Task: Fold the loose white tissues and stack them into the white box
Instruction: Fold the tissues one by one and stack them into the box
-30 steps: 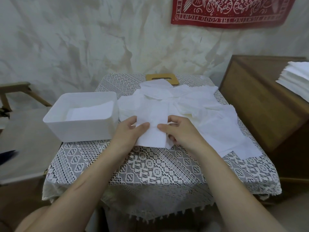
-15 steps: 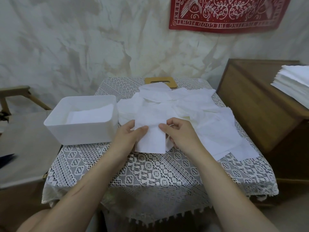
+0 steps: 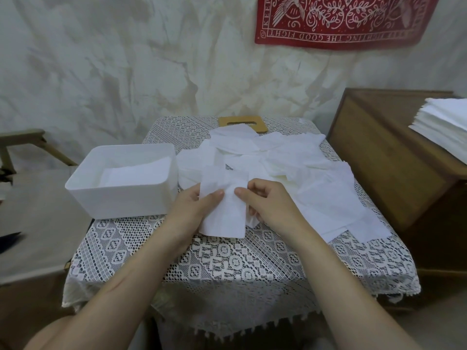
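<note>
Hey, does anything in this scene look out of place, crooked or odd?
The red banner on the wall: lettering along its lower edge reads upside down, so it may hang inverted. The loose tissues lie in a messy heap, as the task expects.

Soft, dimmish light, hardly any shadows cast; detail is washed out on the loose tissues (image 3: 278, 157), edges are bent by the lens.

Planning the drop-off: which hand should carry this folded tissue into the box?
Likely left hand: it pinches the folded white tissue right beside the white plastic box; right hand sits farther.
</note>
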### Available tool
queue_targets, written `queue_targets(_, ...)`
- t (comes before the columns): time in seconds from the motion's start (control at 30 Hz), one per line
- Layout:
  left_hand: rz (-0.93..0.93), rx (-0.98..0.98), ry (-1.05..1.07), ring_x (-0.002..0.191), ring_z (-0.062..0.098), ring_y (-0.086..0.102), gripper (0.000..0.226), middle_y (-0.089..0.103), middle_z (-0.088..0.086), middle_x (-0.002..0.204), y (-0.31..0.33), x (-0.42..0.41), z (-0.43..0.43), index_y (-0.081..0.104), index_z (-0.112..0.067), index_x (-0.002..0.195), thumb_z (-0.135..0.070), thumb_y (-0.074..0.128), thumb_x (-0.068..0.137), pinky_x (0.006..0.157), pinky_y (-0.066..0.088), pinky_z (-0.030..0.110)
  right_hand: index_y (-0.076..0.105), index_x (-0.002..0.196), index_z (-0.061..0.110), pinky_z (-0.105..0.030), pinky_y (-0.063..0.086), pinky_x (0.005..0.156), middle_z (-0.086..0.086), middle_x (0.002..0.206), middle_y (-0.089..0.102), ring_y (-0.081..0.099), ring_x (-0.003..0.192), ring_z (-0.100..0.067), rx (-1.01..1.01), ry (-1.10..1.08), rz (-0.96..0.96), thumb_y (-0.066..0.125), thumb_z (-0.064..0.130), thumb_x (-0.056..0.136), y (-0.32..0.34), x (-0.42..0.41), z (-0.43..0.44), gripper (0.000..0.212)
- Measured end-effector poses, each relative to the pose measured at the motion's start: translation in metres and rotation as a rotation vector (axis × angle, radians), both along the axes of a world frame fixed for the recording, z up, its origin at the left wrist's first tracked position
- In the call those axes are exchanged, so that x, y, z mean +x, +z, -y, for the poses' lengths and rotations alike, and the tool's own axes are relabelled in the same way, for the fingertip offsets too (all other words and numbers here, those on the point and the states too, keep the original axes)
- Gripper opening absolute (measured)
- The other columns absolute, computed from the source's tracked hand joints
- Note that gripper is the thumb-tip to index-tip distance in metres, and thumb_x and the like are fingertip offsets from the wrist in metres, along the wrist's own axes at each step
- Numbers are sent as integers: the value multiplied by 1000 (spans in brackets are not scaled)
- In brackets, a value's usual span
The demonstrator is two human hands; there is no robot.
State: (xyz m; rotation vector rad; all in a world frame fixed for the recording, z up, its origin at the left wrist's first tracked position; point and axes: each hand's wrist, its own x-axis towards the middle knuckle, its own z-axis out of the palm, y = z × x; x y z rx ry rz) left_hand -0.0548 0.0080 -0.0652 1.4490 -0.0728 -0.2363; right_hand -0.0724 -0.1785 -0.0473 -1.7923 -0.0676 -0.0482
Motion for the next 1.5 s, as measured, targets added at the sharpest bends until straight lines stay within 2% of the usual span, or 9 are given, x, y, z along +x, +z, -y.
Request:
queue_targets(0.2,-18,-36,-4,106,26,75,30,78,8,116,2,-1,2,67,-11,126,-19,65,97,82,59,38,67,92,-1,-22,44,47,-6,61,62,54,48,-13,45,-6,-50,69,15,95,-5,4,1,17)
queue_targets(0.3,-18,-19,24,105,27,75,26,78,8,114,1,-1,2,68,-9,124,-19,63,100,81,59,38,71,90,11,-25,46,54,3,64,68,56,52,-10,-11,-28,-46,70,20,94,-6,5,2,10)
queue_targets(0.47,24,42,152,90,16,77,15,81,-1,102,2,1,-4,71,-19,112,-15,60,102,72,60,33,72,100,31,-24,46,70,14,95,71,63,86,-7,-514,-154,46,67,34,93,-8,6,15,10)
queue_targets(0.6,67,97,148,89,12,77,21,81,-5,100,4,-1,-8,71,-22,110,-10,55,104,73,59,29,58,133,25,-29,36,79,3,124,58,58,108,-17,-772,-99,-80,70,45,90,-9,5,21,50)
queue_targets(0.73,69,112,151,85,8,76,22,81,-8,96,6,-3,-9,71,-22,108,-8,54,104,69,58,26,60,126,22,-32,44,82,4,113,64,62,104,-20,-681,-169,-140,67,53,90,-9,4,21,48)
queue_targets(0.9,53,125,155,85,10,75,21,80,-8,94,9,-6,-8,72,-22,107,-9,55,104,72,58,29,67,91,28,-26,42,63,15,85,63,62,78,-8,-589,-158,-85,70,47,87,-10,3,10,19)
queue_targets(1.13,49,120,157,82,10,76,20,81,-6,93,10,-6,-8,72,-21,104,-10,55,104,75,56,36,70,88,28,-28,45,67,12,85,66,61,79,-9,-556,-130,14,64,29,93,-10,4,6,8)
queue_targets(1.3,55,112,153,80,9,76,19,81,-7,91,11,-5,-10,71,-20,105,-10,55,104,74,55,33,66,89,26,-28,41,66,13,90,66,57,76,-7,-490,-293,122,60,28,96,-4,7,20,9)
queue_targets(1.5,48,120,155,84,9,76,20,81,-6,94,10,-4,-10,71,-20,107,-9,54,104,76,56,32,61,90,26,-25,38,61,10,84,62,59,76,-9,-535,-233,-50,68,39,91,-11,7,24,15)
